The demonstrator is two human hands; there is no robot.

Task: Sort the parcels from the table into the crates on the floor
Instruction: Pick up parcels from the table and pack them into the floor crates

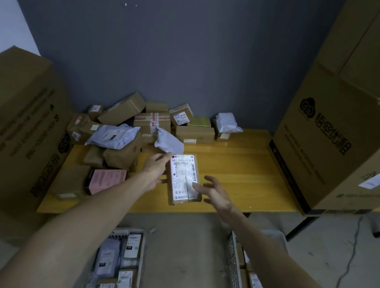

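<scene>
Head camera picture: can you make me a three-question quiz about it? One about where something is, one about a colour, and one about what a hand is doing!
1. Where is the pink flat cardboard box? A in a crate; B on the yellow wooden table; C on the floor.
2. What colour is the label on the flat brown cardboard parcel that the left hand holds? A white; B green; C red.
3. How is the right hand? A a fist; B open, fingers spread; C gripping a grey bag.

Answers:
1. B, the box lies on the left part of the tabletop.
2. A, the printed label is white.
3. B, its fingers are straight and apart beside the parcel.
</scene>
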